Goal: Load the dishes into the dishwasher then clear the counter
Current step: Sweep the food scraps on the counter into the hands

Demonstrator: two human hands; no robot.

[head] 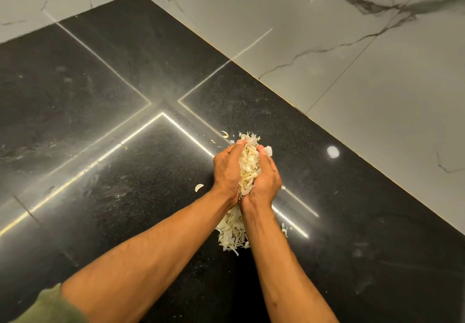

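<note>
A heap of pale, papery garlic peels is cupped between both hands above the black stone counter. My left hand curls round the heap from the left and my right hand presses in from the right, fingers bent over the top. More of the peel pile lies on the counter under my wrists. Loose scraps sit apart: one peel left of my left wrist, another just beyond my fingertips, and several small bits to the right.
White marble-patterned wall tiles border the counter at the back and right, meeting in a corner at the top left. Bright light strips reflect on the glossy counter surface. No dishes or dishwasher are in view.
</note>
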